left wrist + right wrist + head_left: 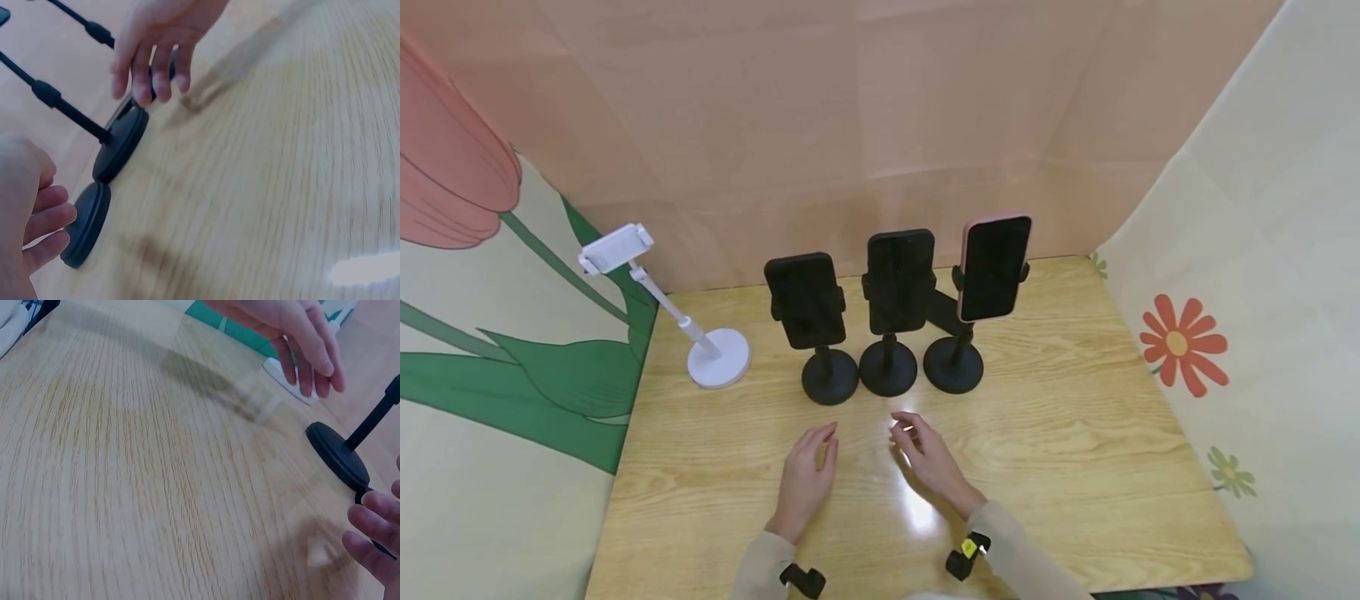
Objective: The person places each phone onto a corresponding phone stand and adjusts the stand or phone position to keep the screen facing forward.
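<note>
Black phone stands, three of them, line up in a row across the middle of a pale wooden table [1075, 433]. We see the left black stand [820, 333] and the middle black stand [891, 321] each gripping a dark phone, while the right black stand [973, 308] carries a phone in a pink case [995, 267]. Each has a round base and a thin stem.

Our left hand [805, 479] hovers above the table just before the left stand's base, fingers relaxed and loosely spread, holding nothing. Our right hand [928, 458] hovers beside it, in front of the middle stand, fingers gently bent, also holding nothing. The two hands are near each other but apart.

Only the head view shows the phones and a white stand [681, 321], without a phone, off to the left. The wrist views, which are blurred, show only the bases and stems close up, with fingertips [47, 219] just beside one base.
</note>
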Tool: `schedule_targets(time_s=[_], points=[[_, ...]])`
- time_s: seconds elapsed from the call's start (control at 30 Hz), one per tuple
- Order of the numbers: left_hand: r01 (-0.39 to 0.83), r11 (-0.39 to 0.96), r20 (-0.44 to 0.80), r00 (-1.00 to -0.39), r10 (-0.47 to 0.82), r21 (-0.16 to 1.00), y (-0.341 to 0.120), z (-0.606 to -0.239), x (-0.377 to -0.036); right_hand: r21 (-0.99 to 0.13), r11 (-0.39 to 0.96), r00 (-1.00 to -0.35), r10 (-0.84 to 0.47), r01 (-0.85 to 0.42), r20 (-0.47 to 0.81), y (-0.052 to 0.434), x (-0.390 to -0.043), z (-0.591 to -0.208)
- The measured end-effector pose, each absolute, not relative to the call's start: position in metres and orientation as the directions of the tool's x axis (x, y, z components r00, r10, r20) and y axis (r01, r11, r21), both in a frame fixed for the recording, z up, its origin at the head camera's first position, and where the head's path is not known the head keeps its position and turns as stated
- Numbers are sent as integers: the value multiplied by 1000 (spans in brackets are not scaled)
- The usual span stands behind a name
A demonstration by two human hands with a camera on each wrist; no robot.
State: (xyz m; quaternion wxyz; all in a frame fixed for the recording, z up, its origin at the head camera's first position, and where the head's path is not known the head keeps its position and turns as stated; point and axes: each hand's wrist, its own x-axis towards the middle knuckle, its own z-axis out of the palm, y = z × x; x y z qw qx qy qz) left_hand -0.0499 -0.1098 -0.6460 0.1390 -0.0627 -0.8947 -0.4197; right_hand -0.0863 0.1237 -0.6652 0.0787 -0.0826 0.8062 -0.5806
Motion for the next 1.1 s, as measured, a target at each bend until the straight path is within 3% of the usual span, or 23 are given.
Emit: schedule_targets(time_s=[0.7,0.97,1.1], points=[[181,789,321,-947,-22,588,-168,-650,-74,-925,376,-961,-272,-52,-57,140,-73,-674],[10,825,164,-981,-101,566,-199,-638,-97,-926,377,-958,-277,-36,-75,139,-70,-667],[-17,850,162,-980,-119,526,-217,-638,-111,-917,400,-955,-274,-6,-113,139,-70,-672]])
